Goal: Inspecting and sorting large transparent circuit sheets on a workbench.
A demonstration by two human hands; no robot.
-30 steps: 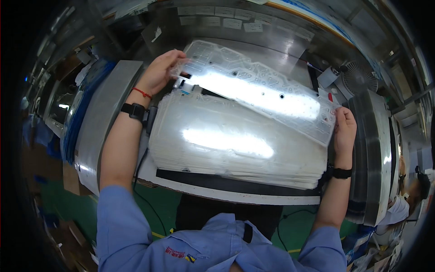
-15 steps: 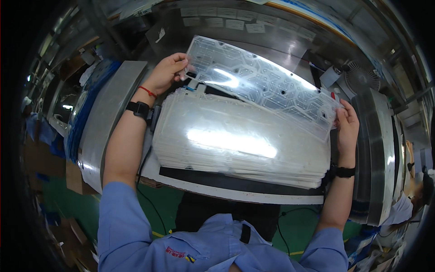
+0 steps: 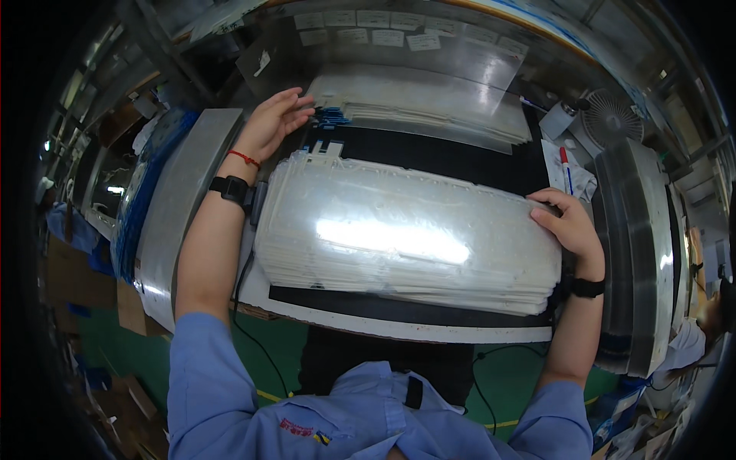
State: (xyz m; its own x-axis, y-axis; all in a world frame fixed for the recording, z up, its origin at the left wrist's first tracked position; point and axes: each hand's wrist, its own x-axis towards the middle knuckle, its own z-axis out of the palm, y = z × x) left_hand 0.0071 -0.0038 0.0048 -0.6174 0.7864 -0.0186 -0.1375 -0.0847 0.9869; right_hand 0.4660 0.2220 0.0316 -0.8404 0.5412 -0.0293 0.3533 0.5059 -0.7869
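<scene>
A thick stack of clear plastic sheets [image 3: 399,207] with thin tabs at its far left corner lies in front of me, its top shining with reflected light. My right hand [image 3: 567,222] rests at its far right corner, thumb on the top sheet and fingers by the back edge, thumb and fingers apart. Farther back lies a second stack of similar sheets [image 3: 437,96], with blue-tipped tabs [image 3: 331,115] at its left end. Beside those tabs my left hand [image 3: 276,123] hovers open, fingers stretched and holding nothing.
A black mat [image 3: 429,149] shows between the stacks. Grey metal panels stand at the left [image 3: 184,184] and right [image 3: 636,253]. At the back right are a red-capped marker [image 3: 565,165], a pale bottle [image 3: 558,119] and a small fan [image 3: 611,119]. A table edge [image 3: 414,330] runs near my body.
The patterned clear sheet held between both hands has left them, and the back stack is now in plain sight. My right hand has come down toward me onto the front stack; the left opened.
</scene>
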